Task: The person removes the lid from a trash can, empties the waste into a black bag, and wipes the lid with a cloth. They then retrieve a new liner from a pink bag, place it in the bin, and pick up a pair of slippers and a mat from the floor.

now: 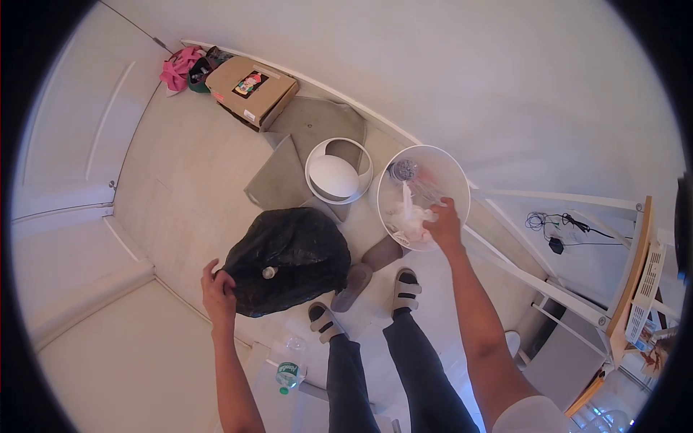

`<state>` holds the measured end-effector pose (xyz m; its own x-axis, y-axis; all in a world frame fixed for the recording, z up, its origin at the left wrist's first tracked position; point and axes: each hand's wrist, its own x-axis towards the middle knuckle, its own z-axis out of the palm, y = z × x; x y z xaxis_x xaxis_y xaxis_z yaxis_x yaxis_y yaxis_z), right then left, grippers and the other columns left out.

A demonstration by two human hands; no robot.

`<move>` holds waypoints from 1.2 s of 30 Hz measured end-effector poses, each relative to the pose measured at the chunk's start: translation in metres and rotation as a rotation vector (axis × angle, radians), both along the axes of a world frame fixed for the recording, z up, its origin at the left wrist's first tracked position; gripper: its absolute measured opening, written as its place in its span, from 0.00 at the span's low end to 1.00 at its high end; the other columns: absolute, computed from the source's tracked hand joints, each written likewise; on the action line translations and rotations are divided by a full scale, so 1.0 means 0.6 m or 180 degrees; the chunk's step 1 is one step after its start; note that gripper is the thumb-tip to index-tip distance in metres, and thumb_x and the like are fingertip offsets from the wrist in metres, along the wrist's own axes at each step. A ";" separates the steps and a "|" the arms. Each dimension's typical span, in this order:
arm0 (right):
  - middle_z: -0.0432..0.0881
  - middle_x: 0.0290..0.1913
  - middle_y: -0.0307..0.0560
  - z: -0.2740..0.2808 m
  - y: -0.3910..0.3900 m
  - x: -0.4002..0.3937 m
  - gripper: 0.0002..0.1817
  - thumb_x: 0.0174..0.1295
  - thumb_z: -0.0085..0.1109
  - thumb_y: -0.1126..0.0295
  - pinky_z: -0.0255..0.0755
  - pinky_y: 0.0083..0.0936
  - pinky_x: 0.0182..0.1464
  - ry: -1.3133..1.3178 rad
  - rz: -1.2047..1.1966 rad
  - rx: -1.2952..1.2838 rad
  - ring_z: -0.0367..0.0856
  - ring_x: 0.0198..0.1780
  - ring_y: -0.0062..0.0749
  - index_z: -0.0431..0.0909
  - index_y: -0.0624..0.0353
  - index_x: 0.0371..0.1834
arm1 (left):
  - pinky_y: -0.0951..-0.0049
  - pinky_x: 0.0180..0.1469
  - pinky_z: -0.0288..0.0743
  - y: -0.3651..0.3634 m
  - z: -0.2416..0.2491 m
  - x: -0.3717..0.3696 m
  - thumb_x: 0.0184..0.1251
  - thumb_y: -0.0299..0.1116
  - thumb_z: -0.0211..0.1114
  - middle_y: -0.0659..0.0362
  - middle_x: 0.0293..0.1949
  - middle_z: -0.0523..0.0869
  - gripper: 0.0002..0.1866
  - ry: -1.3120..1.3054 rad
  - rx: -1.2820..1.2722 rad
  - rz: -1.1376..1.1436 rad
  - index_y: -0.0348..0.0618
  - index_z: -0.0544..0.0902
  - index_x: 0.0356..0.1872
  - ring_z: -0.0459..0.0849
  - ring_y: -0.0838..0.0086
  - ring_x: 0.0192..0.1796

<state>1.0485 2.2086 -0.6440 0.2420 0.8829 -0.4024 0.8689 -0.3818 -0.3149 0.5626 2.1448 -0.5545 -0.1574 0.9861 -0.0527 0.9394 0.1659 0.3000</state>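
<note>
My left hand pinches the edge of a black garbage bag, which lies spread on the floor with its mouth facing up. A small clear plastic piece rests in the bag. My right hand reaches inside the rim of a round white trash bin. Its curled fingers are at the crumpled white plastic in there; their tips are partly hidden. Deeper in the bin lies a clear plastic cup or bottle. The bin's white swing lid sits on the floor beside it.
A clear bottle with a green label lies near my left forearm. Brown slippers are between my feet and the bag. Grey mats and a cardboard box lie along the wall. A desk frame stands at right.
</note>
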 end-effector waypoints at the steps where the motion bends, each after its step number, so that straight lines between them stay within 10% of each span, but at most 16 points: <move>1: 0.68 0.57 0.56 0.007 -0.010 0.020 0.22 0.40 0.69 0.69 0.75 0.33 0.48 0.0282 -0.0041 0.0508 0.80 0.44 0.49 0.79 0.54 0.43 | 0.65 0.39 0.76 0.004 0.006 -0.002 0.42 0.15 0.61 0.57 0.57 0.70 0.10 0.0150 -0.0247 -0.0536 0.44 0.79 0.25 0.76 0.60 0.45; 6: 0.82 0.40 0.47 0.151 -0.016 0.024 0.20 0.43 0.68 0.74 0.74 0.23 0.43 0.1249 -0.0907 0.0239 0.81 0.39 0.31 0.78 0.61 0.43 | 0.66 0.41 0.79 0.037 0.017 0.008 0.40 0.17 0.62 0.64 0.57 0.72 0.16 0.0691 -0.1179 -0.0937 0.51 0.85 0.30 0.73 0.61 0.50; 8: 0.83 0.35 0.43 0.175 -0.029 0.021 0.17 0.46 0.65 0.78 0.74 0.20 0.41 0.2848 -0.1585 0.0718 0.79 0.36 0.23 0.78 0.66 0.41 | 0.66 0.42 0.80 0.045 0.007 0.002 0.40 0.17 0.63 0.65 0.58 0.72 0.21 0.0922 -0.1293 -0.1013 0.54 0.86 0.36 0.73 0.61 0.50; 14: 0.83 0.40 0.46 0.271 -0.033 -0.085 0.19 0.46 0.64 0.81 0.77 0.24 0.45 0.3357 -0.1038 0.0048 0.81 0.41 0.25 0.79 0.66 0.45 | 0.62 0.46 0.79 0.087 0.048 -0.006 0.36 0.14 0.60 0.64 0.59 0.70 0.41 0.0244 -0.1311 -0.1115 0.55 0.70 0.61 0.73 0.59 0.50; 19: 0.82 0.43 0.40 0.186 -0.047 -0.269 0.23 0.44 0.69 0.76 0.71 0.24 0.51 0.4190 0.0417 -0.0432 0.79 0.44 0.21 0.79 0.60 0.47 | 0.64 0.52 0.74 0.100 0.052 -0.020 0.34 0.13 0.56 0.58 0.60 0.71 0.47 -0.0348 -0.1306 -0.0895 0.48 0.60 0.67 0.73 0.59 0.53; 23: 0.80 0.43 0.42 0.070 -0.050 -0.459 0.20 0.49 0.65 0.77 0.72 0.23 0.49 0.5298 -0.0529 -0.1264 0.78 0.45 0.23 0.75 0.65 0.48 | 0.65 0.56 0.71 0.098 0.068 -0.028 0.34 0.12 0.54 0.51 0.60 0.71 0.48 -0.1114 -0.1272 -0.1104 0.47 0.57 0.68 0.72 0.58 0.55; 25: 0.80 0.40 0.42 0.006 -0.040 -0.524 0.17 0.50 0.64 0.78 0.72 0.23 0.45 0.5101 -0.0744 -0.0926 0.78 0.42 0.23 0.75 0.66 0.45 | 0.65 0.56 0.71 0.094 0.065 -0.041 0.34 0.12 0.54 0.51 0.60 0.71 0.48 -0.1041 -0.1331 -0.1148 0.47 0.57 0.68 0.72 0.58 0.55; 28: 0.83 0.36 0.54 -0.035 0.004 -0.543 0.20 0.43 0.67 0.75 0.74 0.27 0.44 0.2641 -0.0296 0.0543 0.83 0.40 0.37 0.78 0.59 0.43 | 0.66 0.57 0.70 0.083 0.051 -0.080 0.35 0.12 0.54 0.50 0.60 0.71 0.47 -0.0804 -0.0890 -0.1280 0.46 0.58 0.68 0.72 0.58 0.57; 36: 0.81 0.43 0.59 -0.011 0.027 -0.513 0.23 0.46 0.68 0.63 0.71 0.39 0.52 0.1504 0.1704 -0.0251 0.79 0.46 0.54 0.79 0.60 0.46 | 0.73 0.70 0.51 0.085 0.005 -0.112 0.34 0.09 0.55 0.47 0.68 0.60 0.50 -0.1852 -0.1106 -0.0708 0.36 0.51 0.69 0.56 0.64 0.72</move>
<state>0.7410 2.2248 -0.6505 -0.4319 0.7956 -0.4248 0.7208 0.0214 -0.6928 0.4955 2.1960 -0.5518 0.1948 0.9025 -0.3842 0.6656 0.1660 0.7276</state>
